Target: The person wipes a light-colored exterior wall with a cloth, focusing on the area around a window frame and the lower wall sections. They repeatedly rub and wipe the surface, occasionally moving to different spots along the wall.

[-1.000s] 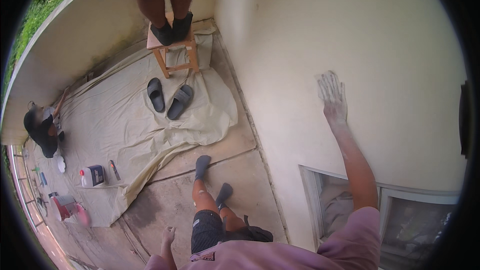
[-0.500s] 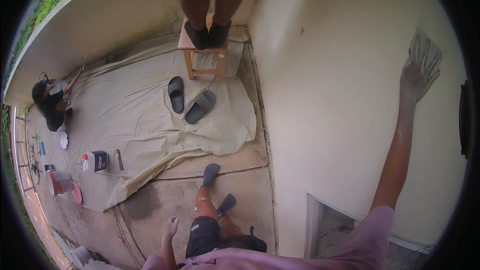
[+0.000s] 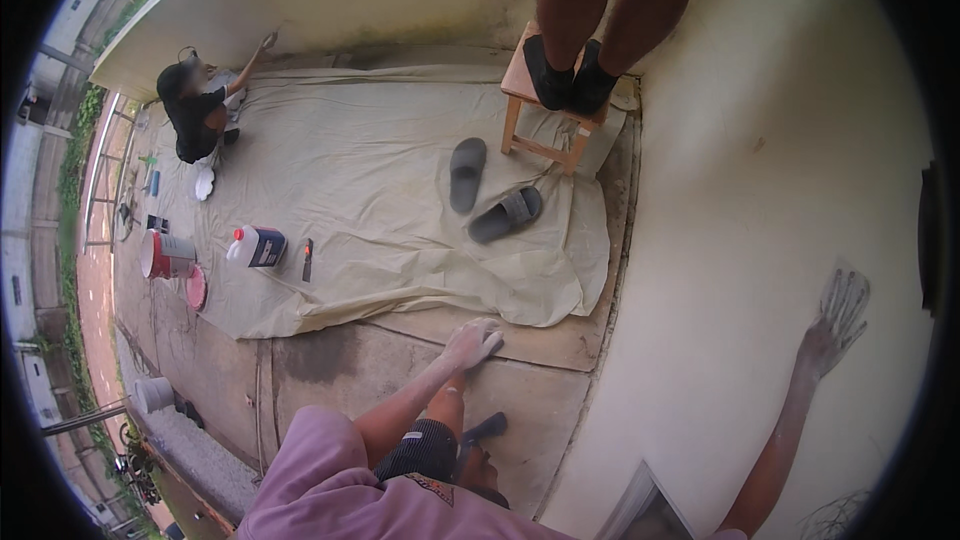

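My right hand (image 3: 835, 325), coated in white dust, lies flat with fingers spread on a thin pale sheet (image 3: 850, 280), holding it against the cream wall (image 3: 765, 190) on the right. My dusty left hand (image 3: 472, 343) hangs over the concrete floor in front of my striped shorts, fingers loosely bent and apart, with nothing visible in it. The frame of a low window (image 3: 645, 500) is below my right arm.
A person stands on a wooden stool (image 3: 518, 75) near grey slides (image 3: 467, 175). A co-worker (image 3: 190, 115) crouches by the parapet (image 3: 330, 0), one arm raised. A drop cloth (image 3: 350, 180) carries a jug (image 3: 255, 246), bucket (image 3: 168, 254) and scraper (image 3: 307, 258). A railing (image 3: 105, 190) stands left.
My right hand rose rightward along the wall with the sheet, then moved lower. My left hand came forward and up from my side. The view has turned, shifting the scene rightward.
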Demonstrator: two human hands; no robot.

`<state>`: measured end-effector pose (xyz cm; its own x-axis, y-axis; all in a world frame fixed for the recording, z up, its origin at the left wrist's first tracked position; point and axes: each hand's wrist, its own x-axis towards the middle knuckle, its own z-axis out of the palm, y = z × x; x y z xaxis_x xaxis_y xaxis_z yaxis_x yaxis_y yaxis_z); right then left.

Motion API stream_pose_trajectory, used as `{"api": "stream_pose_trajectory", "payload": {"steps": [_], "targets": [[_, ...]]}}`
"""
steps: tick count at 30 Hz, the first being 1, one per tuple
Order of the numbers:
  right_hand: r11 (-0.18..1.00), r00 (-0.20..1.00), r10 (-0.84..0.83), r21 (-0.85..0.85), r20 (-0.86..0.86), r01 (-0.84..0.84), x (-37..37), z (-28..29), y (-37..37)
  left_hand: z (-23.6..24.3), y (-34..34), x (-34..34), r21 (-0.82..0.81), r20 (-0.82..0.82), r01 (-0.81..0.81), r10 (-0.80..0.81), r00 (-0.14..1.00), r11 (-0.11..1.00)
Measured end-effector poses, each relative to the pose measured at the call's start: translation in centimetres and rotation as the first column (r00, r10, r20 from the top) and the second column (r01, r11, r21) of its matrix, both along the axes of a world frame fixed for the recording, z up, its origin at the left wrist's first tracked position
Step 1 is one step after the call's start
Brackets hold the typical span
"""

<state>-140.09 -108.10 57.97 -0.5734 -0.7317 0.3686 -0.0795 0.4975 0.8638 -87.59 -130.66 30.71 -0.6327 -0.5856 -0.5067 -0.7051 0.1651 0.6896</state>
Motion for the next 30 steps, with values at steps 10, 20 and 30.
{"api": "stream_pose_trajectory", "payload": {"steps": [10, 20, 30], "targets": [[0.92, 0.866, -0.016, 0.347, 0.5, -0.183, 9.1, -17.1, 14.6, 0.6, 11.0, 2.4, 0.08, 0.041, 0.347, -0.35, 0.936, 0.935], [0.912, 0.855, -0.404, 0.067, 0.325, 0.405, 19.2, 2.5, 12.6, 2.6, 19.1, 38.3, -0.364, 0.28, -0.48, 0.586, 0.76, 0.798], [0.972, 0.588, 0.117, 0.03, 0.801, -0.234, 23.0, -23.5, 38.1, 4.8, 33.6, 35.2, -0.239, -0.046, -0.399, 0.401, 0.915, 0.885]]}}
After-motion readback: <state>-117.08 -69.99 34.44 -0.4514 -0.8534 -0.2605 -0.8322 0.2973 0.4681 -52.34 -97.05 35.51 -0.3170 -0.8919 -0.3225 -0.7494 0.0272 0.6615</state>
